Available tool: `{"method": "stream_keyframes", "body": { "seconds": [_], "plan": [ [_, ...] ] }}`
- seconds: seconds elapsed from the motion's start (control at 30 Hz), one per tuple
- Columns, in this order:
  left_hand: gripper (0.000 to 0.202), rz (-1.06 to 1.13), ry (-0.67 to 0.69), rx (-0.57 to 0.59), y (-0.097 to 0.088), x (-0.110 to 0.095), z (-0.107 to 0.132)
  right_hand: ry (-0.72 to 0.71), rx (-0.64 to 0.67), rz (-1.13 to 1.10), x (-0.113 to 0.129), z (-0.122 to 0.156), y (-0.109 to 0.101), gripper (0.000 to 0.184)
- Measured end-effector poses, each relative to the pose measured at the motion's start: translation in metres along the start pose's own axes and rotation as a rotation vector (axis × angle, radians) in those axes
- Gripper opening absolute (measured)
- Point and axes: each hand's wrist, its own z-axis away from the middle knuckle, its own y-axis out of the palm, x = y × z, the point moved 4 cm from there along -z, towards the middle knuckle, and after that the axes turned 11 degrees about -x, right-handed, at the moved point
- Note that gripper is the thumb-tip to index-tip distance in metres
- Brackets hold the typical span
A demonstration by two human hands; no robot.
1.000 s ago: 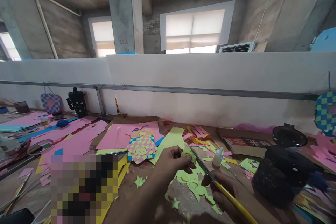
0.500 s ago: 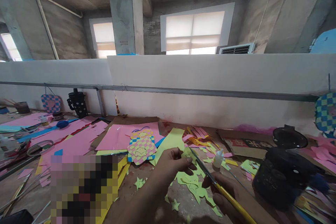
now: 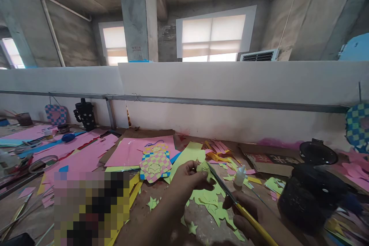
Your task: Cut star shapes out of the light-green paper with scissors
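Near the middle of the bench, my left hand (image 3: 192,176) pinches a small piece of yellow-green paper (image 3: 203,167), which looks like a partly shaped star. My right hand (image 3: 250,210) is closed around long scissors (image 3: 226,191) with metal blades and a yellow handle. Their tips meet the paper's right edge at the left fingers. Below both hands lie loose yellow-green offcuts (image 3: 211,201). A cut paper star (image 3: 192,228) rests close to my left forearm, and several small stars (image 3: 152,202) lie further left.
Behind my left hand are a yellow-green sheet (image 3: 187,154) and checkered paper cutouts (image 3: 155,165) on pink paper (image 3: 129,152). A small glue bottle (image 3: 239,176) stands beyond my right hand. At the right is a black lidded container (image 3: 305,196); a black tumbler (image 3: 85,115) stands far left.
The paper piece has turned slightly in my left fingers, with the scissors still at its edge. Both hands stay nearly in place.
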Motion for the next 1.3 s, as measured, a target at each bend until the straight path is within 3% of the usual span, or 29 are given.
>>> {"method": "stream_keyframes", "body": {
  "seconds": [0.27,0.43,1.1,1.3],
  "plan": [
    [0.032,0.034,0.073,-0.104,-0.003,-0.006,0.002,0.062,-0.041,-0.021,0.010,0.003,-0.001,0.059],
    [0.037,0.073,0.072,-0.156,-0.005,-0.005,-0.005,0.051,0.026,0.006,0.001,0.002,0.001,0.060],
    [0.010,-0.100,0.186,-0.099,-0.005,-0.016,0.004,0.043,0.013,0.038,0.002,0.000,0.004,0.068],
    [0.011,-0.092,0.188,-0.107,-0.004,-0.017,0.003,0.052,0.060,0.010,-0.005,0.000,0.002,0.059]
  ]
}}
